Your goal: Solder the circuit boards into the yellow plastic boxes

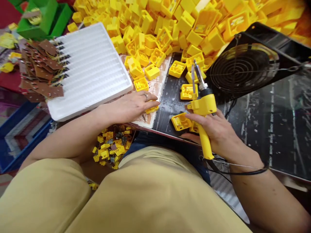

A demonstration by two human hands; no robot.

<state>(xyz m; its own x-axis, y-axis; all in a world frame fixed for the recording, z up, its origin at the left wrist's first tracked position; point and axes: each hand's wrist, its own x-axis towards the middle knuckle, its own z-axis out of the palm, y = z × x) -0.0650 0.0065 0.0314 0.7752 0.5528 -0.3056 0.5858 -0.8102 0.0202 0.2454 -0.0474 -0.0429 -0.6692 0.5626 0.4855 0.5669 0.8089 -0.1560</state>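
Pinning case (pixel 152 109) flat under closed fingers of left hand (pixel 132 105); clenching iron (pixel 205 105) in right hand (pixel 220 132). Probably light, stiff, slick plastic: best pinched across side walls.

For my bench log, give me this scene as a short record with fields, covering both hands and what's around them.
left hand: fingers resting on a yellow piece
right hand: gripping the yellow soldering gun, tip pointing away
by right hand: open yellow housing on the dark mat
behind: pile of yellow housings, black fan
left side: white ribbed tray, brown circuit boards
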